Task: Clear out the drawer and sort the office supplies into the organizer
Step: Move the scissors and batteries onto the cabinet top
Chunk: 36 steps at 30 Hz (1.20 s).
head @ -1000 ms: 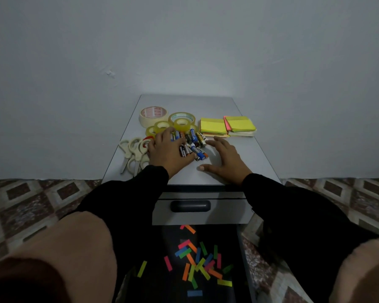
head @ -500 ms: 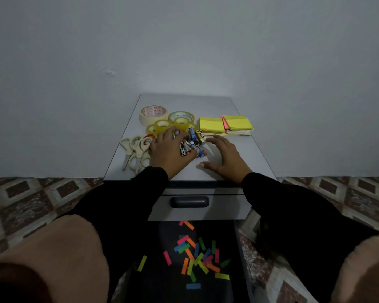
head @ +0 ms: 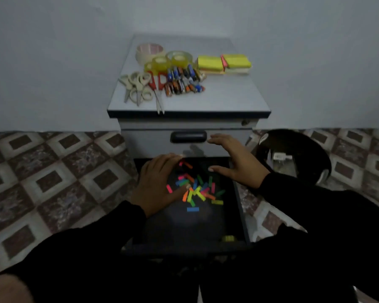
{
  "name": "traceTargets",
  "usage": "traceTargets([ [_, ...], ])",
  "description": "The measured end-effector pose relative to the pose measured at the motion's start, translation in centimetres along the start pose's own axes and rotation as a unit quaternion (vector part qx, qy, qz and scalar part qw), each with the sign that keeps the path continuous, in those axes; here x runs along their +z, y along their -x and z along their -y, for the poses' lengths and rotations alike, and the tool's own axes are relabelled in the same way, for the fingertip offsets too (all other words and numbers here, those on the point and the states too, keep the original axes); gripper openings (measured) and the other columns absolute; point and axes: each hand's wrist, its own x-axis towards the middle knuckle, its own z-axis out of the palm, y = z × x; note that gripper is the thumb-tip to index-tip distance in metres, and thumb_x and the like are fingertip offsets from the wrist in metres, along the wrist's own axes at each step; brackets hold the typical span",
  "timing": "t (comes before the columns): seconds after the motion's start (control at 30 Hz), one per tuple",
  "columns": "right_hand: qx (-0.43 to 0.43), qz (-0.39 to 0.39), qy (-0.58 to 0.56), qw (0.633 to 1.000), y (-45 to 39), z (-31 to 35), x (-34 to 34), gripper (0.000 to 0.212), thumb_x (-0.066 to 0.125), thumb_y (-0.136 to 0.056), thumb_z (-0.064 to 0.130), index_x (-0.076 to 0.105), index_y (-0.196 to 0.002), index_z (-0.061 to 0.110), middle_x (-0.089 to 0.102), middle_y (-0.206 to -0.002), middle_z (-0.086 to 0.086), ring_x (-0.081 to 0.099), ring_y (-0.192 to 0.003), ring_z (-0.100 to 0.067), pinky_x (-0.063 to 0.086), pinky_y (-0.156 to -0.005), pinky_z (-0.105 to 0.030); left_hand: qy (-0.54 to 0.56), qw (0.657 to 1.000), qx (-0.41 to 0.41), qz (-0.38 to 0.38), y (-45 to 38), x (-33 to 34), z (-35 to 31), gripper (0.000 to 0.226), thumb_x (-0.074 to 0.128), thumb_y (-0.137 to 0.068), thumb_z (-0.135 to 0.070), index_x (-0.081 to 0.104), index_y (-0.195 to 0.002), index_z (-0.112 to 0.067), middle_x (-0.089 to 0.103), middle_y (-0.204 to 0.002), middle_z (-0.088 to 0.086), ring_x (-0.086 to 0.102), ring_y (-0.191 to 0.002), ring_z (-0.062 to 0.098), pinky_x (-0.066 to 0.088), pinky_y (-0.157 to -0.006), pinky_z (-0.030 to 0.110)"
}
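Note:
The open dark drawer (head: 239, 215) of a grey cabinet (head: 190, 106) holds several small coloured paper strips (head: 195, 189). My left hand (head: 155, 184) hovers flat over the left side of the strips, fingers straight. My right hand (head: 234, 158) hangs open over the drawer's back right, thumb spread, holding nothing. On the cabinet top lie a heap of batteries (head: 184, 82), several scissors (head: 140, 86), tape rolls (head: 164, 59) and yellow sticky-note pads (head: 223, 63).
A closed upper drawer with a dark handle (head: 188, 136) sits just behind my hands. A dark round object (head: 293, 158) stands on the patterned tile floor (head: 53, 171) right of the cabinet. A small yellow item (head: 228, 238) lies in the drawer's front right corner.
Both hands left the batteries on the cabinet top and came down over the open drawer. The view has tilted downward and the batteries now lie gathered in a heap.

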Motion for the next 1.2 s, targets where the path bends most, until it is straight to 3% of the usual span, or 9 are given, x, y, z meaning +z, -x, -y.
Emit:
traceTargets([
  [0.2, 0.045, 0.126, 0.018, 0.991, 5.2, -2.6, 6.9, 0.067, 0.075, -0.077, 0.023, 0.044, -0.135, 0.010, 0.039, -0.141, -0.013, 0.039, -0.131, -0.029, 0.035, -0.108, -0.038, -0.058, 0.994, -0.065, 0.068, 6.2, 4.9, 2.1, 0.083, 0.039, -0.077, -0.070, 0.040, -0.139, -0.016, 0.046, -0.141, 0.010, 0.035, -0.131, 0.026, 0.032, -0.105, 0.051],
  [0.33, 0.067, 0.226, 0.055, 0.970, 6.5, -4.7, 10.0, 0.071, 0.074, -0.078, 0.022, 0.040, -0.138, 0.009, 0.038, -0.143, -0.012, 0.039, -0.131, -0.029, 0.030, -0.106, -0.030, -0.096, 0.984, -0.104, 0.112, 8.3, 6.6, 4.9, 0.089, 0.037, -0.074, -0.069, 0.033, -0.144, -0.015, 0.032, -0.151, 0.010, 0.019, -0.140, 0.026, 0.019, -0.110, 0.054],
  [0.4, 0.109, 0.287, 0.085, 0.948, 6.8, -5.4, 11.2, 0.067, 0.070, -0.081, 0.023, 0.039, -0.139, 0.011, 0.036, -0.146, -0.008, 0.038, -0.132, -0.026, 0.028, -0.104, -0.024, -0.105, 0.976, -0.137, 0.135, 8.9, 7.1, 6.2, 0.095, 0.031, -0.071, -0.073, 0.026, -0.148, -0.017, 0.021, -0.155, 0.008, 0.010, -0.144, 0.028, 0.011, -0.113, 0.054],
  [0.57, 0.221, 0.420, 0.063, 0.878, 7.3, -7.5, 14.2, 0.061, 0.071, -0.082, 0.020, 0.043, -0.135, 0.016, 0.049, -0.136, -0.005, 0.049, -0.124, -0.022, 0.037, -0.100, -0.028, -0.118, 0.954, -0.217, 0.170, 9.0, 7.9, 7.9, 0.105, 0.020, -0.064, -0.081, 0.006, -0.151, -0.024, -0.002, -0.159, 0.003, -0.006, -0.146, 0.025, -0.003, -0.114, 0.051],
  [0.93, 0.224, 0.449, 0.090, 0.861, 7.5, -8.5, 16.2, 0.066, 0.060, -0.088, 0.014, 0.025, -0.144, 0.021, 0.053, -0.131, -0.012, 0.052, -0.120, -0.027, 0.042, -0.098, -0.034, -0.124, 0.932, -0.265, 0.213, 9.3, 9.5, 9.1, 0.108, 0.013, -0.059, -0.084, -0.007, -0.149, -0.029, -0.014, -0.158, 0.000, -0.014, -0.145, 0.023, -0.009, -0.113, 0.054],
  [1.2, 0.235, 0.453, 0.082, 0.856, 7.2, -8.7, 16.3, 0.082, 0.069, -0.081, 0.009, 0.020, -0.146, 0.019, 0.051, -0.133, -0.013, 0.050, -0.121, -0.027, 0.041, -0.098, -0.032, -0.132, 0.932, -0.271, 0.203, 9.3, 9.6, 8.9, 0.108, 0.013, -0.059, -0.085, -0.005, -0.150, -0.029, -0.011, -0.158, 0.000, -0.009, -0.145, 0.025, -0.008, -0.112, 0.056],
])
